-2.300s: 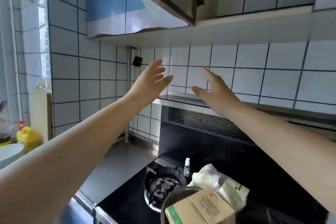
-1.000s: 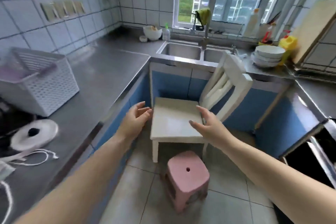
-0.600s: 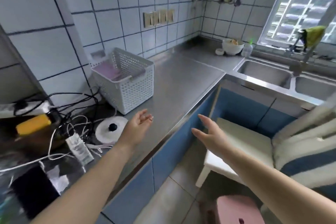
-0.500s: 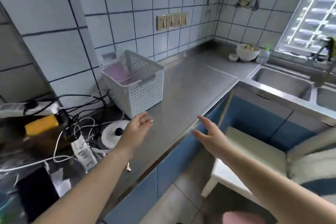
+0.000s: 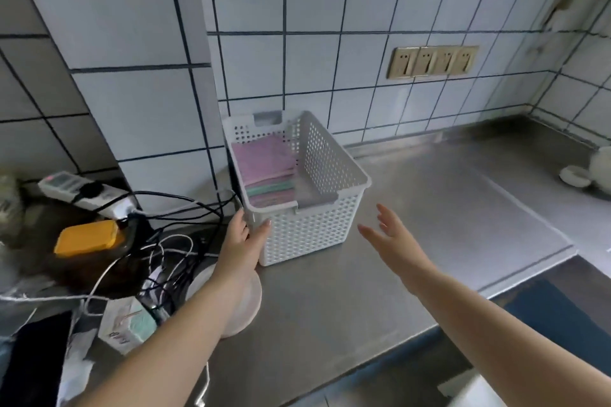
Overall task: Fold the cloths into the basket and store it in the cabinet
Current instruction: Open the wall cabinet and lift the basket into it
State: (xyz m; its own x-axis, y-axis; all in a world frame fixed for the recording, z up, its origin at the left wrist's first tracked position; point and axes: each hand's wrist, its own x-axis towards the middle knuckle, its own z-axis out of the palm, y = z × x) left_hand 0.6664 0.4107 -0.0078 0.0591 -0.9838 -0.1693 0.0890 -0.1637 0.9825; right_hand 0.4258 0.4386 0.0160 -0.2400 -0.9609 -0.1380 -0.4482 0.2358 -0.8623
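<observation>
A white perforated basket [image 5: 334,155] stands on the steel counter [image 5: 429,208] against the tiled wall. Folded cloths [image 5: 264,162], pink and purple with a green one between, lie stacked in its left half. My left hand [image 5: 241,241] rests against the basket's near left corner, thumb on the front face and fingers along the left wall. To the right of the basket, my right hand [image 5: 393,238] hovers with spread fingers, a short gap away and touching nothing. No cabinet interior is in sight.
Left of the basket lie tangled cables [image 5: 172,241], a power strip [image 5: 82,192], a yellow block [image 5: 86,238], a small box [image 5: 127,324] and a round white lid [image 5: 244,304]. Wall sockets [image 5: 433,61] sit above the counter. A white bowl [image 5: 575,173] stands far right.
The view swung from the wall cabinet across the kitchen to the basket. Both hands moved forward toward it; the left hand now touches its near left corner.
</observation>
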